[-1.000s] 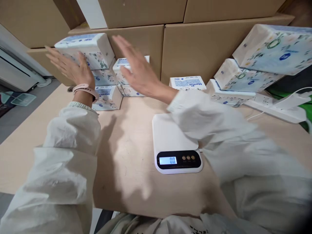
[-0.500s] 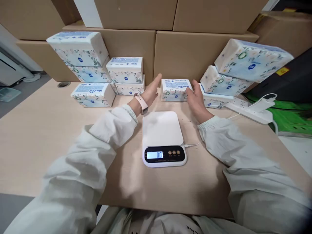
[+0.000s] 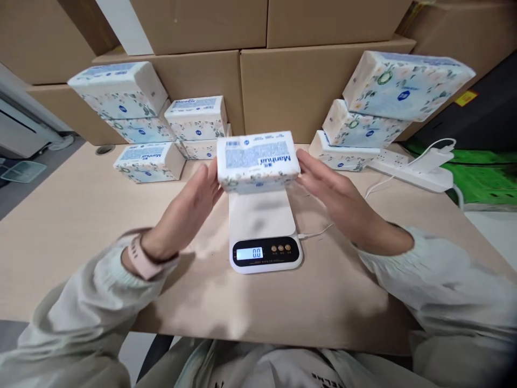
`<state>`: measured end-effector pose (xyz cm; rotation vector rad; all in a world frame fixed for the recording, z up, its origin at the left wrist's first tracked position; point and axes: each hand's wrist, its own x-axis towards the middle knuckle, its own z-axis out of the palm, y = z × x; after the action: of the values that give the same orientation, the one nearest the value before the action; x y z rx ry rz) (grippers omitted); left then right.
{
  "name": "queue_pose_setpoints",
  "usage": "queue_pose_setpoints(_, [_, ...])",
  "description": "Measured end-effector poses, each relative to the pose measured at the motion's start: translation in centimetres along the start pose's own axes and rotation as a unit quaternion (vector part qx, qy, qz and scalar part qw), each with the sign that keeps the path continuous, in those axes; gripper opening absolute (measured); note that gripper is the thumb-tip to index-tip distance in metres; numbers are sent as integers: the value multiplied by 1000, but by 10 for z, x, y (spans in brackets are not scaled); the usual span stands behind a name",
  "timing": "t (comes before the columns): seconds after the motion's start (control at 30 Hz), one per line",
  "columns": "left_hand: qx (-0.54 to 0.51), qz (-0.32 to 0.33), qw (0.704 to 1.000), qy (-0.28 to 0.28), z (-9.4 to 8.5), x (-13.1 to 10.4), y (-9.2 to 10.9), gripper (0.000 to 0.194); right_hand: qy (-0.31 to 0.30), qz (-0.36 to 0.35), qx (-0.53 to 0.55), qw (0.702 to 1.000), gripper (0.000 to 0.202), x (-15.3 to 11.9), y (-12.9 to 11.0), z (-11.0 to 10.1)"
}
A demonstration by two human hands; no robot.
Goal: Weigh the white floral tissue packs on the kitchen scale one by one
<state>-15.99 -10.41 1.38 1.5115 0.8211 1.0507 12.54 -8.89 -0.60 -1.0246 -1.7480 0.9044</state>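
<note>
Between my two hands is a pack of tissues (image 3: 258, 159), white and blue with a flower print, held up above a white digital scale (image 3: 262, 218). My left hand (image 3: 188, 207) presses on its left end, and my right hand (image 3: 337, 194) on its right end. The pack covers the far part of the scale's plate, and a shadow falls on the plate. The lit display (image 3: 249, 253) reads 0.0. A pink watch band circles my left wrist.
Stacked tissue packs (image 3: 121, 91) stand at the back left, and a leaning stack (image 3: 404, 89) at the back right. Beside the right stack lies a white power strip (image 3: 412, 172) with cables. Cardboard boxes (image 3: 283, 97) line the back of the table.
Both hands have closed on the tissue pack, lifted it from the back of the table, and brought it nearer, over the scale. The display still reads 0.0.
</note>
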Motion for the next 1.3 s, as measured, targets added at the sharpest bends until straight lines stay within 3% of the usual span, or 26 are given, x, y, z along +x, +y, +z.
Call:
queue_pose_setpoints(0.1, [-3,-29,1000,5,12,-44,5,63,-62,59,18,996,58,-32,-15,5])
queue_pose_setpoints(0.23, [-5,-48,999,-5,18,-66,-10,63,-55,78,-4,995,63,-60,-3,12])
queue_pose_setpoints(0.3, [4,-44,999,3,17,-69,-19,63,-40,63,-19,997,62,-69,4,14])
queue_pose_setpoints(0.47, [24,-9,993,113,9,-76,-48,63,87,-40,-50,994,57,-88,28,21])
queue_pose_setpoints(0.53, [11,-9,991,134,6,-80,-59,63,115,-59,-56,990,57,-94,40,22])
queue_pose_setpoints(0.7, [-27,-14,989,146,5,-86,-72,60,104,-42,-68,991,56,-101,54,21])
queue_pose_setpoints(1.3, [-109,-32,980,164,13,-84,-73,56,66,-23,-66,995,52,-102,62,18])
